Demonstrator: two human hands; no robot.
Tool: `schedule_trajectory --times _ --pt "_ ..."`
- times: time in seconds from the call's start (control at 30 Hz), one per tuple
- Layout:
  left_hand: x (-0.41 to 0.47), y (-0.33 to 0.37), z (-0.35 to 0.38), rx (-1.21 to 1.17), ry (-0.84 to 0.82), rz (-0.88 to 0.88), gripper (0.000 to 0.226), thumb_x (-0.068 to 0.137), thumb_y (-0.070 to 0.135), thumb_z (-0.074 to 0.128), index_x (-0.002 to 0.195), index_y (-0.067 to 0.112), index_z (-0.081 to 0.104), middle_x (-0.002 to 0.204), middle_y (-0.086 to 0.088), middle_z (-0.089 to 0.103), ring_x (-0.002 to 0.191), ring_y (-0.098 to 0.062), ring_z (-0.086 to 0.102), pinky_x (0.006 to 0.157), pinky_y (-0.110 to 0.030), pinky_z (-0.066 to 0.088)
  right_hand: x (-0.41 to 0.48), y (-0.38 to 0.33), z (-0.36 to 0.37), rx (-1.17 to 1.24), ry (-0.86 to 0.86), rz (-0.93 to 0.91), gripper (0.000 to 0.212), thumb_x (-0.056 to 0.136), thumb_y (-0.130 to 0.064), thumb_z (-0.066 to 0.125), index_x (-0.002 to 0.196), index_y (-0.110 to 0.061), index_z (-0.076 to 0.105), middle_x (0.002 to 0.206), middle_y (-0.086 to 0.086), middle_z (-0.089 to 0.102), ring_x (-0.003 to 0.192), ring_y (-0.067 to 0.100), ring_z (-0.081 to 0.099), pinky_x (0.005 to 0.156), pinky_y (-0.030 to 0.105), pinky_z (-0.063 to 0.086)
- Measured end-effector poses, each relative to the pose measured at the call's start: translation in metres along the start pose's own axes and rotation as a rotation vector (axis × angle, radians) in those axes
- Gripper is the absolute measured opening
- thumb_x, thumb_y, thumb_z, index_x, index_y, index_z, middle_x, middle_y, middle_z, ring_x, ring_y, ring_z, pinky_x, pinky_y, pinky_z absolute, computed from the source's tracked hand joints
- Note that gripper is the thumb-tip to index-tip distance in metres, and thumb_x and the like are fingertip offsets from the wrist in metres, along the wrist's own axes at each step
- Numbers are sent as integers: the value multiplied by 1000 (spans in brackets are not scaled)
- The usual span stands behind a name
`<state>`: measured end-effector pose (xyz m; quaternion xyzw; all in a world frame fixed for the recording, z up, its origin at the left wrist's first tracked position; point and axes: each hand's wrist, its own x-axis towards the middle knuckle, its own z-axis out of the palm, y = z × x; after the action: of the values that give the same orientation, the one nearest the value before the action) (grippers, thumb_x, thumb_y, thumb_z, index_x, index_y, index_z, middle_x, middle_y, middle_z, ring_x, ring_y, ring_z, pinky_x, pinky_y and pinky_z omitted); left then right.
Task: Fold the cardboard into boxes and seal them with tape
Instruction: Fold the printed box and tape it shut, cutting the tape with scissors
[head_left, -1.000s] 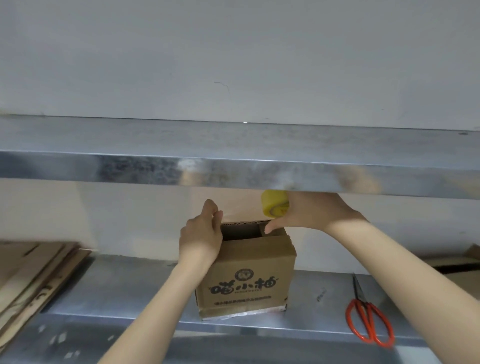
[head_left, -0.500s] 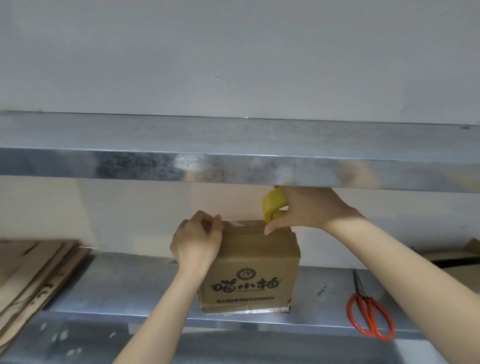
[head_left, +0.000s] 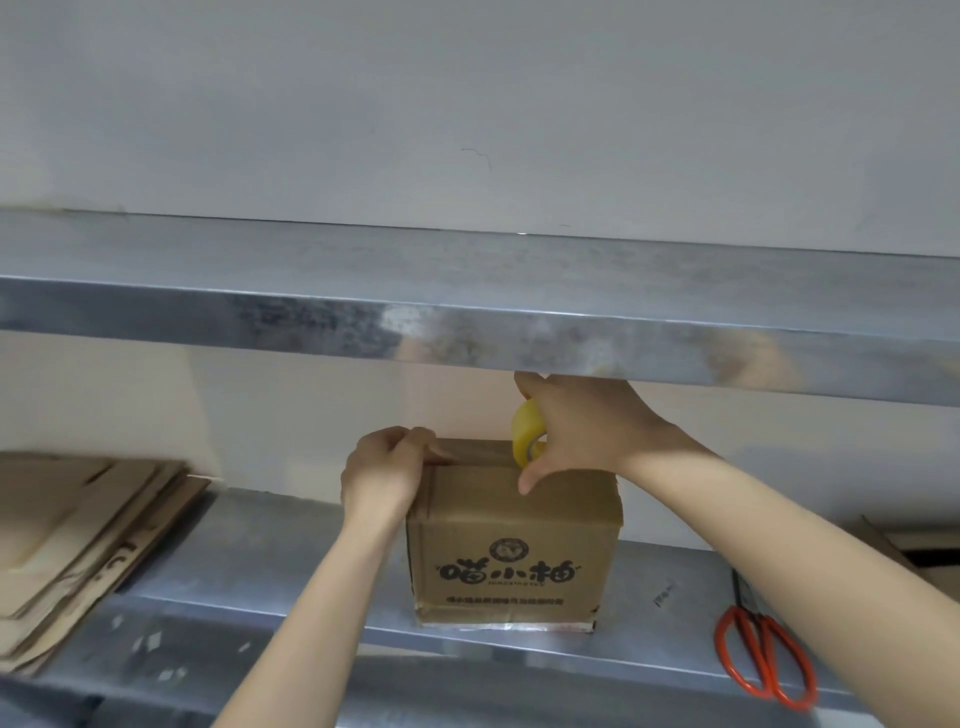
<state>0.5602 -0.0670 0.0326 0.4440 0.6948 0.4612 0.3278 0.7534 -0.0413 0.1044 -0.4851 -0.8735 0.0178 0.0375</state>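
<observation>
In the head view, the cardboard box (head_left: 514, 545) stands upright on the steel desk (head_left: 260, 561), its printed brown face toward the camera and a shiny strip of tape along its bottom edge.

The left hand (head_left: 384, 478) grips the box's top left corner, fingers (head_left: 415, 441) curled tightly over the edge. The right hand (head_left: 587, 431) is above the box's top, holding a yellowish, translucent tape roll (head_left: 527, 439) set on edge. Its fingers wrap the roll from above, their tips partly hidden by the metal shelf (head_left: 467, 322) overhead, and the thumb reaches down onto the box's front face. A glossy band lies along the box's top between the two hands.

Right of the box, well apart, orange-handled scissors (head_left: 763, 654) lie flat on the desk. Far to the box's left sits a stack of flat cardboard sheets (head_left: 78, 540), matte brown with layered edges.
</observation>
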Motion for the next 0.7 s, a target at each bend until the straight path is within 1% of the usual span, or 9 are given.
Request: schedule_trajectory --times 0.1,0.2,0.23,0.3,0.37,0.47,0.53,0.63,0.7 --pt "4 -3 1 76 9 46 29 93 38 50 74 28 69 83 10 71 82 -14 59 77 -36 50 4 -2 0 -31 -4 -10 69 58 -55 85 95 -26 35 71 -20 38 63 2 40 48 25 26" --pt "5 -6 3 90 15 76 26 95 42 49 78 27 62 84 10 73 82 -18 61 75 -35 49 7 -1 0 -52 -13 -10 70 58 -55 86 97 -24 37 74 -19 36 68 7 40 49 25 25" --pt "6 -6 3 50 4 62 28 95 41 50 75 26 63 82 9 73 83 -19 62 75 -35 48 8 -1 0 -59 -23 -11 70 58 -54 86 98 -24 37 74 -18 36 69 8 41 49 25 27" --pt "9 -4 0 -99 -58 -26 34 94 35 55 65 26 68 81 2 74 88 -22 66 83 -38 50 10 -2 2 -58 -44 -6 72 59 -54 86 99 -25 34 74 -16 37 72 11 45 52 26 33" --pt "12 1 -6 -215 -150 -136 31 95 26 58 67 22 69 80 -2 74 91 -21 67 88 -35 50 11 -1 2 -56 -56 5 73 59 -53 85 102 -25 34 74 -16 37 76 13 48 53 26 36" --pt "17 6 -15 -282 -245 -220 18 97 24 57 85 13 66 89 -3 73 94 -15 65 78 -24 51 12 -4 1 -61 -71 19 77 60 -52 86 113 -22 39 78 -16 37 78 13 46 49 24 27" --pt "18 8 -17 -318 -269 -245 17 97 25 56 89 12 64 89 -3 75 95 -15 65 74 -22 51 14 -6 -1 -67 -72 5 80 60 -51 87 117 -20 40 89 -13 40 82 12 43 48 24 22" --pt "18 7 -22 -400 -281 -286 17 98 23 55 84 13 58 77 -2 75 94 -18 65 86 -30 52 15 -7 -1 -64 -53 -18 79 58 -50 88 111 -23 35 97 -11 40 84 12 41 48 23 19" --pt "19 4 -26 -467 -327 -305 17 97 22 57 82 14 55 88 -8 76 96 -20 65 92 -34 51 15 -7 0 -62 -45 -28 79 57 -50 88 103 -26 30 95 -11 42 81 12 42 48 23 20"
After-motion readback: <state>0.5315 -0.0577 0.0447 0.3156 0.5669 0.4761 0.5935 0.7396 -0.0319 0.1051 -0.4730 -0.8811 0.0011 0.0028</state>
